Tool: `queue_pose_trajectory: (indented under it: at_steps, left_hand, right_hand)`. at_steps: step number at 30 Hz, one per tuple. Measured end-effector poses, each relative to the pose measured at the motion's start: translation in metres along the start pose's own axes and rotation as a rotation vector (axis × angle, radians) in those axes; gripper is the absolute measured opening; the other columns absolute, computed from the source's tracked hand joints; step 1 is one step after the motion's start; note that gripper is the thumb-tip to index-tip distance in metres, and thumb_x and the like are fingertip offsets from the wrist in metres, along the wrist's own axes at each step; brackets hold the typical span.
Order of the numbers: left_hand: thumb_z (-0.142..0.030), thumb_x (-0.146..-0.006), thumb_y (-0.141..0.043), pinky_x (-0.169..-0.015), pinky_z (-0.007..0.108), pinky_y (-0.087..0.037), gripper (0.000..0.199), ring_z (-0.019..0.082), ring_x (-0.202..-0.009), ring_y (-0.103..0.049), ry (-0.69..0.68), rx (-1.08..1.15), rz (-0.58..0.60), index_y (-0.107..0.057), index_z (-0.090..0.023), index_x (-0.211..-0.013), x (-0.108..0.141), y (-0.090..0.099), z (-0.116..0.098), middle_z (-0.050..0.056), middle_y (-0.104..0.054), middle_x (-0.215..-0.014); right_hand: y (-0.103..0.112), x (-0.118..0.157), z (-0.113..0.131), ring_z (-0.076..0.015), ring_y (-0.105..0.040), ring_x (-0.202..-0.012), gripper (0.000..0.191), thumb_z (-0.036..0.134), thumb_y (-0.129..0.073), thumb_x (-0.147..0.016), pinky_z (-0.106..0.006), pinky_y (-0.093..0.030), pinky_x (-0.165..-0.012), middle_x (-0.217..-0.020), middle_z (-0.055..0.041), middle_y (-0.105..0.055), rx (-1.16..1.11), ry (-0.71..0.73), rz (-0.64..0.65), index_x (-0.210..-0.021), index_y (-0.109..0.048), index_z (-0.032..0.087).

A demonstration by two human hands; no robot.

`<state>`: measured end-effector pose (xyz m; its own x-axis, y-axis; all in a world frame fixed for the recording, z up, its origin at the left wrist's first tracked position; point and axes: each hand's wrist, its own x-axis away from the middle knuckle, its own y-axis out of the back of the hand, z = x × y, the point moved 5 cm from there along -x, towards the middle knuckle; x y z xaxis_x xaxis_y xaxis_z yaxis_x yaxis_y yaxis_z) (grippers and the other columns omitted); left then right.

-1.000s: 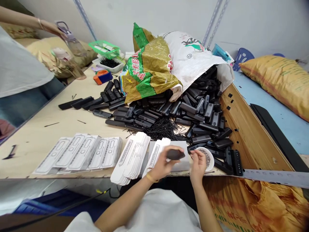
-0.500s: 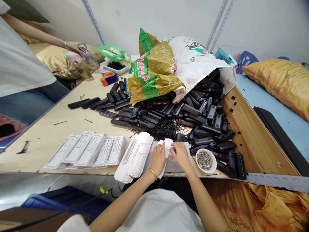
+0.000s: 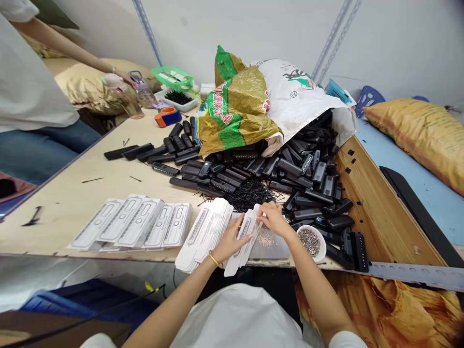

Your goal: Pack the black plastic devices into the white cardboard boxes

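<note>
My left hand [image 3: 231, 241] lies with its fingers spread over a flat white printed box [image 3: 245, 235] at the table's front edge. The upper right end of that box is pinched by my right hand [image 3: 271, 217]. Left of my left hand is a stack of flat white printed boxes [image 3: 205, 234]. Small pale bits [image 3: 266, 238] lie on a grey sheet [image 3: 275, 250] under and beside my right hand. A white bowl of small metal pieces [image 3: 310, 242] stands to the right. Behind my hands is a heap of thin black pins [image 3: 250, 195].
Folded white boxes [image 3: 139, 223] stand in a row at the left. Black plastic cases [image 3: 290, 166] spill from a white sack [image 3: 290, 99] behind. An orange and blue tape roll [image 3: 167, 117] sits farther back. At the left, a person's hand [image 3: 125, 76] is near bottles [image 3: 143, 89].
My left hand has moved left and its fingers have spread. The white box now lies flatter, with its printed face showing. My right hand has shifted slightly up. The view has shifted a little.
</note>
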<state>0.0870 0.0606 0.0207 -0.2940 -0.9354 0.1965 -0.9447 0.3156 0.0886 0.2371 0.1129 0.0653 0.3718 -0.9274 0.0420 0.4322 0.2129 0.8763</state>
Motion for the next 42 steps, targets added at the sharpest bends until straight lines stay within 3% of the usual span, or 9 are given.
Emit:
queue_pose_trajectory:
  at_steps: [4,9,14,18,23,28,31,38,42]
  left_hand:
    - [-0.052,-0.070,-0.069,-0.089,0.041,-0.047,0.058,0.027,-0.095,-0.065,0.261,0.714,0.421,-0.061,-0.014,-0.113,0.017,-0.029,-0.009,0.015,-0.067,-0.105]
    - [-0.054,-0.067,-0.073,-0.062,0.030,-0.053,0.073,0.018,-0.064,-0.067,0.300,0.908,0.363,-0.051,-0.017,-0.126,0.023,-0.039,-0.015,0.012,-0.069,-0.092]
    - [-0.040,-0.074,-0.071,-0.059,0.032,-0.055,0.087,0.017,-0.063,-0.066,0.202,0.801,0.133,-0.018,-0.040,-0.143,0.012,-0.035,-0.021,0.005,-0.065,-0.106]
    - [-0.038,-0.075,-0.069,-0.060,0.029,-0.055,0.059,0.013,-0.061,-0.062,0.168,0.651,0.076,-0.041,-0.029,-0.126,0.008,-0.041,-0.016,0.001,-0.062,-0.096]
    - [-0.044,-0.076,-0.067,-0.061,0.030,-0.055,0.077,0.012,-0.058,-0.061,0.334,0.654,0.003,-0.021,-0.029,-0.136,0.005,-0.049,-0.006,0.001,-0.063,-0.092]
    - [-0.052,-0.077,-0.062,-0.088,0.047,-0.049,0.095,0.028,-0.097,-0.065,0.302,0.458,0.008,-0.004,-0.023,-0.146,0.000,-0.046,-0.005,0.015,-0.061,-0.118]
    - [-0.049,-0.074,-0.066,-0.114,0.044,-0.024,0.099,0.030,-0.136,-0.034,0.073,0.240,-0.051,-0.008,-0.016,-0.147,-0.002,-0.041,-0.008,0.018,-0.034,-0.148]
    - [-0.050,-0.081,-0.056,-0.115,0.043,-0.019,0.098,0.026,-0.140,-0.026,0.072,0.125,-0.008,0.007,-0.013,-0.148,-0.006,-0.033,-0.005,0.016,-0.026,-0.152]
    - [-0.047,-0.083,-0.054,-0.112,0.043,-0.026,0.094,0.026,-0.138,-0.032,0.034,0.036,0.096,0.005,-0.014,-0.149,-0.007,-0.029,-0.017,0.016,-0.034,-0.149]
  right_hand:
    - [0.024,0.015,0.010,-0.0184,-0.054,-0.083,0.022,0.034,-0.057,-0.085,-0.039,-0.035,-0.086,-0.078,-0.0004,-0.066,-0.418,0.205,-0.039,-0.067,-0.055,0.021]
    - [0.021,0.027,0.003,-0.0174,-0.056,-0.073,0.032,0.051,-0.062,-0.076,-0.033,-0.046,-0.070,-0.072,-0.0002,-0.061,-0.919,0.119,-0.185,-0.067,-0.054,0.022]
    - [-0.008,0.044,0.006,-0.0180,-0.057,-0.092,0.028,0.042,-0.057,-0.082,-0.032,-0.046,-0.081,-0.103,-0.0053,-0.058,-0.867,-0.155,-0.461,-0.102,-0.062,0.023]
    - [-0.024,0.053,0.011,-0.0182,-0.055,-0.092,0.027,0.042,-0.048,-0.087,-0.031,-0.044,-0.084,-0.092,-0.0044,-0.057,-0.838,-0.202,-0.493,-0.081,-0.062,0.021]
    - [-0.032,0.055,0.002,-0.0153,-0.053,-0.075,0.023,0.044,-0.054,-0.083,-0.027,-0.045,-0.071,-0.079,0.0001,-0.055,-1.003,-0.326,-0.626,-0.079,-0.054,0.021]
    - [-0.044,0.046,-0.001,-0.0115,-0.050,-0.060,0.029,0.048,-0.065,-0.075,-0.024,-0.042,-0.059,-0.067,0.0037,-0.055,-1.388,-0.403,-0.490,-0.073,-0.052,0.021]
    - [-0.046,0.042,-0.004,-0.0102,-0.048,-0.057,0.032,0.044,-0.074,-0.065,-0.023,-0.040,-0.058,-0.064,0.0049,-0.055,-1.533,-0.459,-0.405,-0.067,-0.053,0.020]
    - [-0.052,0.048,0.001,-0.0137,-0.055,-0.072,0.027,0.044,-0.069,-0.071,-0.025,-0.044,-0.069,-0.079,-0.0005,-0.062,-1.425,-0.391,-0.415,-0.062,-0.064,0.019]
    - [-0.048,0.053,0.002,-0.0159,-0.058,-0.078,0.028,0.043,-0.067,-0.073,-0.026,-0.046,-0.070,-0.088,-0.0008,-0.066,-1.417,-0.408,-0.476,-0.093,-0.067,0.024]
